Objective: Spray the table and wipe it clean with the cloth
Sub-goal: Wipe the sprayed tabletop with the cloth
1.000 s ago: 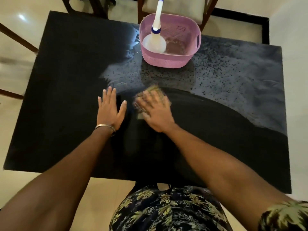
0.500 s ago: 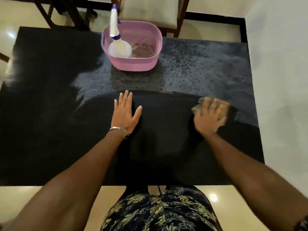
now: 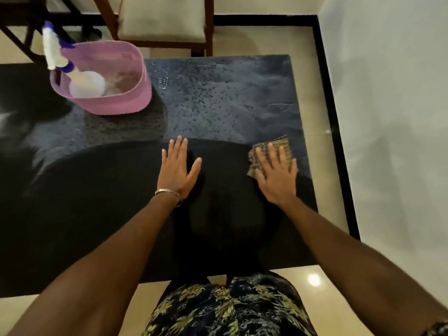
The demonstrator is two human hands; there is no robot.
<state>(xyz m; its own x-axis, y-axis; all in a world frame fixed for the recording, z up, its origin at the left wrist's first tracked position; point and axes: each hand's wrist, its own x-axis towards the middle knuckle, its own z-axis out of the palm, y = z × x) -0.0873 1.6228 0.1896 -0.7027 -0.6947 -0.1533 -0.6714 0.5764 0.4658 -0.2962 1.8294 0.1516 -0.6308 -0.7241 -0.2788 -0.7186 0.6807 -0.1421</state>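
Table first: the black, glossy, rectangular tabletop (image 3: 101,226) fills nearly everything below me, and it reads in two halves. Nearest me the surface looks dark and even, which I take as the wiped part. Farther away, a wide band beaded with spray droplets (image 3: 218,100) runs across to the right edge, so by my reckoning the spraying is done and perhaps half of the wiping is left.

Next down in size, the pink plastic basket (image 3: 135,98) sits on the far left of the table, and the white spray bottle with the blue collar (image 3: 83,84) stands inside it, set aside and untouched.

Now my hands. My right hand (image 3: 276,175) lies flat with straight, spread fingers, pressing the brown striped cloth (image 3: 281,144) onto the table near its right edge, right on the line where dry meets wet. My left hand (image 3: 175,170) is flat and relaxed on the wiped part, holding nothing, just bracing me. A thin metal bangle (image 3: 168,192) rings that wrist.

The far wet band needs the cloth next, I'd say.
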